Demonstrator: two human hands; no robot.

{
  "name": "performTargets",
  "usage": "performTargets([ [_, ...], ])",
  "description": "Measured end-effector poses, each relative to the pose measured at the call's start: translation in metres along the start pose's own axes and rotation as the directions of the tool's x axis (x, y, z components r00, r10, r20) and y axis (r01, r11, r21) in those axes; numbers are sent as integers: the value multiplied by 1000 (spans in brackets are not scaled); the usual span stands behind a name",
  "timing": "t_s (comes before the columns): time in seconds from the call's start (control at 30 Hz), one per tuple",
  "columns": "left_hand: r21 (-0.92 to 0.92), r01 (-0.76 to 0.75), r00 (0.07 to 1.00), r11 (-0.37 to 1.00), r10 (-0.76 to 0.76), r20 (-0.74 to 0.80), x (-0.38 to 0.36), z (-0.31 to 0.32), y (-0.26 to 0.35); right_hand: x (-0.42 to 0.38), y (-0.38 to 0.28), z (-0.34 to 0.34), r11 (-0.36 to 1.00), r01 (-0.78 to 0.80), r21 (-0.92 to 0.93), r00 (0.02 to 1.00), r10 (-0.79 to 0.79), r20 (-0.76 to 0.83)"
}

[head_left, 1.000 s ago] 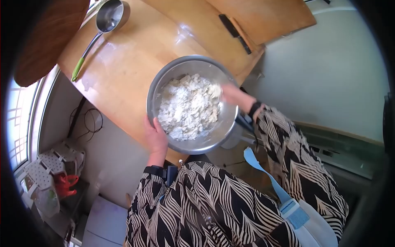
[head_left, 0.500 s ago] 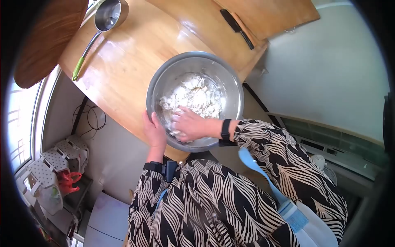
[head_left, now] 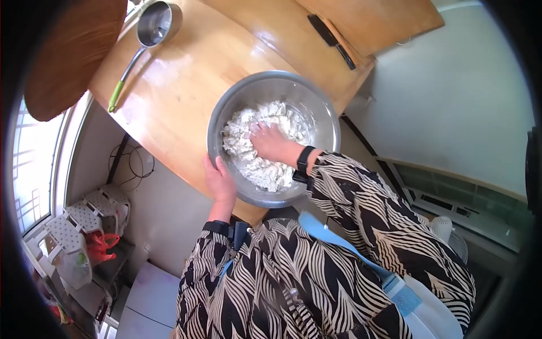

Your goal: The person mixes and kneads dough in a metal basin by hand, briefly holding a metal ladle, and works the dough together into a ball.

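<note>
A large metal bowl [head_left: 323, 113] sits at the edge of the wooden table [head_left: 169, 107], with crumbly white dough [head_left: 268, 172] inside. My left hand [head_left: 219, 179] grips the bowl's rim at its lower left, thumb on the inner side and the fingers partly hidden outside. Inside the bowl, my right hand [head_left: 270, 141] presses down on the middle of the dough, fingers apart and dusted white, the fingertips touching the dough.
A metal ladle [head_left: 153, 27] with a green handle lies at the table's upper left. At the upper right are a black knife [head_left: 330, 39] and a wooden board [head_left: 384, 22]. A round brown wooden piece [head_left: 76, 56] hangs over the left side.
My right hand has moved up from the bowl's lower left to the middle of the dough, and its fingers have spread. Dough now shows where it was. My left hand stays on the rim.
</note>
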State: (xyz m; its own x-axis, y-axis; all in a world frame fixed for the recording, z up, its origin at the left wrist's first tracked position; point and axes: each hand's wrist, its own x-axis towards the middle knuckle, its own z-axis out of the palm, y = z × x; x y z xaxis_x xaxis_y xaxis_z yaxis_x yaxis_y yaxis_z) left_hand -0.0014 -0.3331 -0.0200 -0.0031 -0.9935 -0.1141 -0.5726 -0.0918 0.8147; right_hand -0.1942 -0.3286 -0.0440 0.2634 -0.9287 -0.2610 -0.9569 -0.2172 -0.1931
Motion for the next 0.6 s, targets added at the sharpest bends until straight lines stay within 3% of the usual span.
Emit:
performTargets([
  [0.17, 52, 41, 998, 998, -43, 37, 4, 1, 1, -27, 23, -73, 930, -130, 344, 925, -11, 379],
  [0.2, 63, 49, 998, 997, -52, 44, 3, 0, 3, -38, 32, -79, 931, -163, 327, 949, 57, 309],
  [0.27, 31, 20, 1000, 999, -20, 22, 3, 4, -4, -53, 66, -40, 920, -215, 327, 969, 242, -43],
  [0.37, 17, 63, 996, 998, -64, 66, 6, 1, 4, -28, 104, -15, 744, -490, 455, 849, 525, 56],
  [0.47, 26, 106, 987, 994, -108, 118, 6, -6, 15, 25, 83, -1, 593, -509, 625, 811, 573, 117],
  [0.5, 30, 110, 986, 993, -113, 125, 6, -6, 15, 38, 55, -35, 576, -424, 699, 882, 436, 175],
  [0.53, 13, 68, 994, 998, -69, 88, 6, -3, 11, 56, 41, -37, 627, -505, 593, 860, 423, 284],
  [0.6, -24, -25, 1000, 999, 26, 11, 7, 5, 0, 61, 3, -41, 808, -371, 458, 928, 299, 224],
])
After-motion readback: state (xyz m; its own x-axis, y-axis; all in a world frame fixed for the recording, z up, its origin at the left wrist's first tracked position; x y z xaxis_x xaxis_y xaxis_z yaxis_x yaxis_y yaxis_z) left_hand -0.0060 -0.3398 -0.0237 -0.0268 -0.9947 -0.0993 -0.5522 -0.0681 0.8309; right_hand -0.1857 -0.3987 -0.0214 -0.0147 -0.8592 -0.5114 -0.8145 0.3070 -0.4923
